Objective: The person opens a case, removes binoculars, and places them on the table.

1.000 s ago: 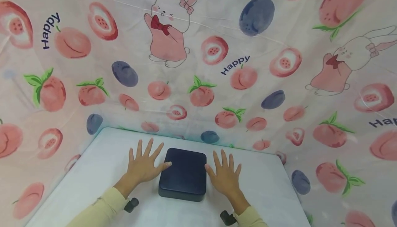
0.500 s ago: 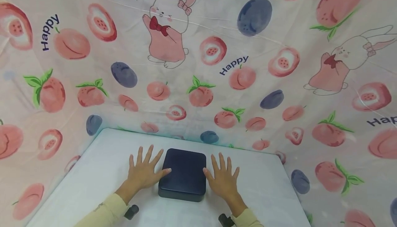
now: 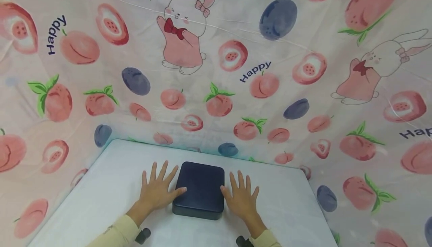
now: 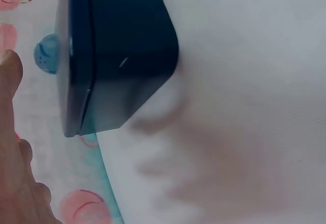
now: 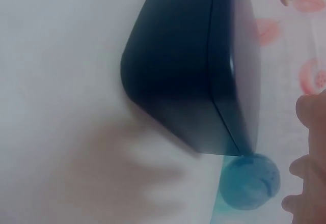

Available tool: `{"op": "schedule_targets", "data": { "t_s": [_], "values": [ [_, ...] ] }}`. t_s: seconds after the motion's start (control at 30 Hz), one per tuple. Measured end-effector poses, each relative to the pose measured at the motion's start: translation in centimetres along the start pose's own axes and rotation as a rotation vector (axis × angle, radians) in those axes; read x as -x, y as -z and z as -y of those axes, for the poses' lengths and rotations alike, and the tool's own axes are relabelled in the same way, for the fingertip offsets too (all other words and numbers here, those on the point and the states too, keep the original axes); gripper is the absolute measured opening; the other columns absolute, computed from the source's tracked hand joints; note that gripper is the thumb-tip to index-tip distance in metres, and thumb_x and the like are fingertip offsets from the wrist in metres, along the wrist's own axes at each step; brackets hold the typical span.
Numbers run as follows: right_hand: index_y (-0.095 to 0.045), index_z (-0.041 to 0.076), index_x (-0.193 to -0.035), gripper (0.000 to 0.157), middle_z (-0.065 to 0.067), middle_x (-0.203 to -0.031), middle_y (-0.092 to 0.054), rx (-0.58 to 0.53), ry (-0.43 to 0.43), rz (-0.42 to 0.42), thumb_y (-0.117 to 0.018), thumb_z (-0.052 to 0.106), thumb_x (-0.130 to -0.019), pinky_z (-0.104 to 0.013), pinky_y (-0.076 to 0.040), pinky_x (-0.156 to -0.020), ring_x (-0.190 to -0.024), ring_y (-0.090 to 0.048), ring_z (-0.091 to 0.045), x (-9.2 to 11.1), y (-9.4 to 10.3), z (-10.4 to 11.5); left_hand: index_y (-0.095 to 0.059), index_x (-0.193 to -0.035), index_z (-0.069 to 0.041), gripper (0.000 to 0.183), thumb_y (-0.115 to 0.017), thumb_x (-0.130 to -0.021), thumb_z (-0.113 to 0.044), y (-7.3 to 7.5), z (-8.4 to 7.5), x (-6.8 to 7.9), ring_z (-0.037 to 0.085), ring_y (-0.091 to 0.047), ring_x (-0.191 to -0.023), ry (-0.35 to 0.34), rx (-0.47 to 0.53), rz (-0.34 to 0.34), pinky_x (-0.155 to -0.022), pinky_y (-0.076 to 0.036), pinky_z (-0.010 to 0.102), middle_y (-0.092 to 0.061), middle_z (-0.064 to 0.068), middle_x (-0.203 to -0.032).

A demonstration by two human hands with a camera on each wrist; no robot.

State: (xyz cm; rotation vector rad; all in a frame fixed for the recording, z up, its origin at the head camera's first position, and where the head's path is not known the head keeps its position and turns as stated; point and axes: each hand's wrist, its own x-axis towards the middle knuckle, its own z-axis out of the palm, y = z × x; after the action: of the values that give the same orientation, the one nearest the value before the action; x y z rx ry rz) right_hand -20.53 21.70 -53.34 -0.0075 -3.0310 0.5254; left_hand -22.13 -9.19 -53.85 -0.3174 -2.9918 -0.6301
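A dark, lidded box [image 3: 198,189] sits flat on the white table [image 3: 285,202], near its far edge and between the person's hands. The left hand [image 3: 156,191] hovers with fingers spread, thumb above the lid but apart from it. The right hand [image 3: 241,200] hangs beside the opposite edge, fingers likewise splayed. Neither grip holds anything. A fruit-and-rabbit printed cloth [image 3: 233,26] rises behind the table.
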Motion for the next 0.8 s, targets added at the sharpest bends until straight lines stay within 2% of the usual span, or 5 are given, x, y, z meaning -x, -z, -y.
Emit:
{"op": "schedule_targets", "data": {
  "t_s": [0.23,0.43,0.53,0.67,0.8],
  "values": [
    [-0.041,0.015,-0.16,0.07,-0.018,-0.171,-0.03,-0.025,0.011,-0.037,-0.051,0.057,-0.103,-0.087,-0.003,-0.115,-0.157,-0.018,-0.053,0.1,-1.0,-0.2,-0.039,-0.162,-0.025,0.093,-0.053,-0.089,-0.081,-0.9,0.5,0.2,0.055,-0.006,-0.16,0.002,-0.018,-0.007,-0.12,-0.005,0.081,-0.022,0.017,-0.174],
    [-0.04,0.019,-0.161,0.071,-0.015,-0.172,-0.028,-0.02,-0.028,0.009,-0.046,0.061,-0.104,-0.086,-0.004,-0.116,-0.16,-0.016,-0.05,0.2,-1.5,-0.3,-0.036,-0.163,-0.024,0.095,-0.054,-0.089,-0.081,-1.0,0.6,0.4,0.054,-0.001,-0.16,0.021,-0.004,0.034,-0.12,-0.002,0.081,-0.019,0.017,-0.175],
    [-0.039,0.019,-0.161,0.072,-0.015,-0.172,-0.028,-0.038,-0.046,0.029,-0.045,0.063,-0.104,-0.086,-0.007,-0.116,-0.159,-0.017,-0.05,0.3,-1.8,-0.2,-0.036,-0.163,-0.023,0.099,-0.054,-0.087,-0.083,-1.3,0.5,0.5,0.055,-0.003,-0.16,0.029,0.0,0.041,-0.12,-0.005,0.082,-0.021,0.019,-0.174],
    [-0.039,0.015,-0.161,0.075,-0.018,-0.171,-0.027,-0.101,-0.065,0.029,-0.048,0.062,-0.103,-0.087,-0.009,-0.115,-0.157,-0.019,-0.052,0.4,-2.4,-0.2,-0.034,-0.164,-0.019,0.103,-0.057,-0.086,-0.082,-1.8,0.3,0.5,0.059,-0.007,-0.158,0.065,0.066,0.074,-0.119,-0.007,0.083,-0.021,0.023,-0.173],
    [-0.038,0.011,-0.16,0.079,-0.021,-0.17,-0.026,-0.177,-0.075,0.017,-0.048,0.064,-0.102,-0.089,-0.009,-0.113,-0.156,-0.019,-0.053,0.5,-3.0,-0.2,-0.03,-0.165,-0.015,0.106,-0.061,-0.086,-0.078,-2.4,0.0,0.1,0.063,-0.005,-0.156,0.117,0.182,0.115,-0.118,-0.007,0.084,-0.016,0.028,-0.173]
  ]
}}
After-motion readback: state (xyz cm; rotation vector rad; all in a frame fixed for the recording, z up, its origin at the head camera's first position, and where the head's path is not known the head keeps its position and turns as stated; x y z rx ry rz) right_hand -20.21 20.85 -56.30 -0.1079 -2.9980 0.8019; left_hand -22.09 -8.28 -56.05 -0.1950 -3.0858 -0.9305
